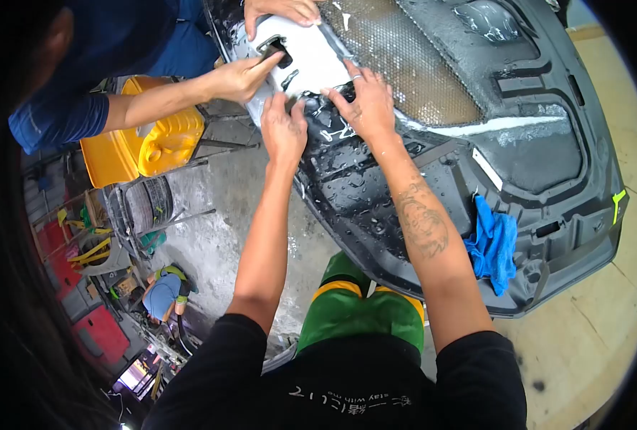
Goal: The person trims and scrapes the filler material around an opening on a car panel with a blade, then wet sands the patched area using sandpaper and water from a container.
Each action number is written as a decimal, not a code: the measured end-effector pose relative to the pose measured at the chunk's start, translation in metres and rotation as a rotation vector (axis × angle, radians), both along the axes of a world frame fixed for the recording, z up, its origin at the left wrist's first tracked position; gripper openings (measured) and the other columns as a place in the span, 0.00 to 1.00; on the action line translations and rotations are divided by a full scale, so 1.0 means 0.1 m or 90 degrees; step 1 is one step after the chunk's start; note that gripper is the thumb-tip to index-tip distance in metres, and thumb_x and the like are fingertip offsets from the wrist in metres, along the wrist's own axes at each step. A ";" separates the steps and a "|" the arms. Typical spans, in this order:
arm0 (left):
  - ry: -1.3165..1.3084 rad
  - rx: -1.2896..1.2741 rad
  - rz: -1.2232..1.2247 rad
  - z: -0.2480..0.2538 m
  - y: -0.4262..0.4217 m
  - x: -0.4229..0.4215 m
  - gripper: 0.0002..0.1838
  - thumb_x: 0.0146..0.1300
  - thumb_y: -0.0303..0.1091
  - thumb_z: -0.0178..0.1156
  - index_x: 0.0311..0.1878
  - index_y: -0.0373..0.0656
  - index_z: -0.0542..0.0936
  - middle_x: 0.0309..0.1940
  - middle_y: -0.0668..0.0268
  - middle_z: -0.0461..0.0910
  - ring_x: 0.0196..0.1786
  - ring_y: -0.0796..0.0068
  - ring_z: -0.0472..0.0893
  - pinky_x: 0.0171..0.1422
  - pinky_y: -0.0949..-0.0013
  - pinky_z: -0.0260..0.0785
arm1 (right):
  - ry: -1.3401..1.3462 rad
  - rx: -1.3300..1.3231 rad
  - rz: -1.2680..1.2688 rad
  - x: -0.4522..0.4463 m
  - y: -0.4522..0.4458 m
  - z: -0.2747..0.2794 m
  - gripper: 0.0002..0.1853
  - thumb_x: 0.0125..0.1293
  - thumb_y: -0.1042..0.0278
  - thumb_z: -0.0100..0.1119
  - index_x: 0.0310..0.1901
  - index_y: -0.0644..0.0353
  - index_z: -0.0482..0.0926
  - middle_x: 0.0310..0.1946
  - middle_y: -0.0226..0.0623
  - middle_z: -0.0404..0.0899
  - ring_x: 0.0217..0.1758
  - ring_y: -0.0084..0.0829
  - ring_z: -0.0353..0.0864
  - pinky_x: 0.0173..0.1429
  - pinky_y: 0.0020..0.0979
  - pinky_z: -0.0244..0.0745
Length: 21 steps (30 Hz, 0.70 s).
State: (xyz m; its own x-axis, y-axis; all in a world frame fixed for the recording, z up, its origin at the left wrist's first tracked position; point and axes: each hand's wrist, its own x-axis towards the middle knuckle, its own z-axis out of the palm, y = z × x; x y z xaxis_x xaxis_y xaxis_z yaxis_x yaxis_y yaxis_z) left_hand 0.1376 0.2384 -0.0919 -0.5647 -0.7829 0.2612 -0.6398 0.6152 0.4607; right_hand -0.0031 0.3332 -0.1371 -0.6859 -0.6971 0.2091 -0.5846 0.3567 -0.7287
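Observation:
My left hand [284, 132] rests at the near edge of a white sheet-like piece [315, 54], its fingers apart and stretched forward. My right hand [367, 104] lies at the right lower corner of the same piece, fingers spread, with a ring on one finger. The white piece sits on a wet, black, hood-like car panel [361, 193] and has a dark cutout. A co-worker's hand [239, 77] has fingers at that cutout, and the co-worker's other hand [282, 11] touches the far edge. Both of my hands appear to hold nothing.
A blue cloth [494, 244] hangs over the panel's right part. Honeycomb mesh [418, 61] covers its upper middle. At left are a yellow plastic container [171, 143], tires [150, 201] and, farther down, another person bending [164, 290] among parts.

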 end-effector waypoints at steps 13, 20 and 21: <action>0.068 -0.070 -0.159 0.12 -0.06 0.22 0.09 0.63 0.26 0.70 0.35 0.38 0.77 0.36 0.56 0.77 0.40 0.49 0.77 0.45 0.50 0.70 | 0.014 0.024 -0.001 -0.01 0.00 0.01 0.40 0.66 0.36 0.67 0.70 0.58 0.76 0.58 0.47 0.82 0.64 0.50 0.77 0.69 0.50 0.69; 0.082 -0.114 -0.241 -0.05 -0.30 -0.05 0.10 0.60 0.24 0.70 0.33 0.38 0.76 0.33 0.57 0.74 0.41 0.50 0.74 0.46 0.52 0.68 | 0.017 -0.006 -0.020 -0.01 -0.03 -0.01 0.28 0.75 0.47 0.58 0.69 0.57 0.78 0.55 0.47 0.83 0.60 0.51 0.79 0.66 0.46 0.72; 0.118 -0.134 -0.260 -0.08 -0.30 -0.09 0.10 0.60 0.24 0.71 0.34 0.38 0.76 0.33 0.57 0.74 0.40 0.50 0.74 0.45 0.51 0.68 | 0.008 -0.009 -0.014 -0.01 -0.01 -0.03 0.28 0.75 0.47 0.59 0.68 0.57 0.78 0.54 0.47 0.83 0.60 0.51 0.80 0.65 0.46 0.73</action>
